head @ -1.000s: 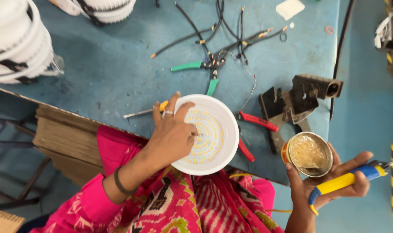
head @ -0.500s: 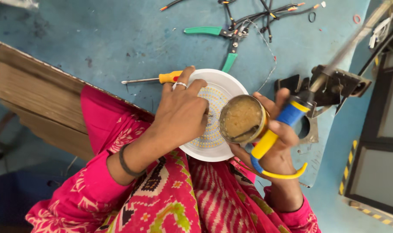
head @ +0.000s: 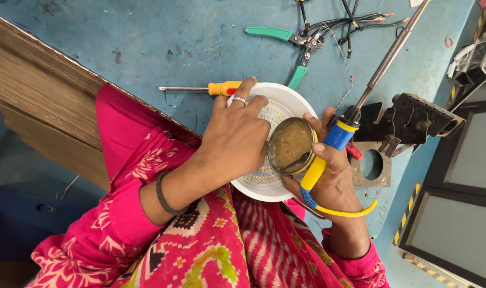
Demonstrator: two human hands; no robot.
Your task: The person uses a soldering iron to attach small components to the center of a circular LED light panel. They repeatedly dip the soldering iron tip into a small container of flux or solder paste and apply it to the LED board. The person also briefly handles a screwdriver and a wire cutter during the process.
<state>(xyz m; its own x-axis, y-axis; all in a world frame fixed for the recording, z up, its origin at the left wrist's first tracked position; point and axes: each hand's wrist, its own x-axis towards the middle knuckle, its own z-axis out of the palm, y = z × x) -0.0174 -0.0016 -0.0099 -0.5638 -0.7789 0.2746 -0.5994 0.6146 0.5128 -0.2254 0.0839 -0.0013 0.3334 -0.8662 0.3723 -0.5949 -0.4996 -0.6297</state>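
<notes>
A round white lamp disc [head: 285, 101] with a yellow dotted board lies at the near edge of the blue bench. My left hand [head: 236, 136] presses flat on its left half, a ring on one finger. My right hand [head: 328, 170] holds two things at once: a small round tin of brownish paste [head: 291, 145], hovering over the disc's right side, and a soldering iron with a blue and yellow handle [head: 328, 154]. The iron's long metal shaft [head: 392, 50] points up and to the right, away from the disc.
A yellow-handled screwdriver [head: 211, 88] lies just left of the disc. Green-handled pliers [head: 285, 40] and black wires [head: 349, 24] sit further back. A black metal bracket [head: 408, 120] and a plate with a round hole [head: 371, 165] stand at right. A cardboard sheet [head: 40, 96] edges the bench at left.
My right hand has carried the tin and soldering iron from the right side in over the disc. My left hand has stayed on the disc.
</notes>
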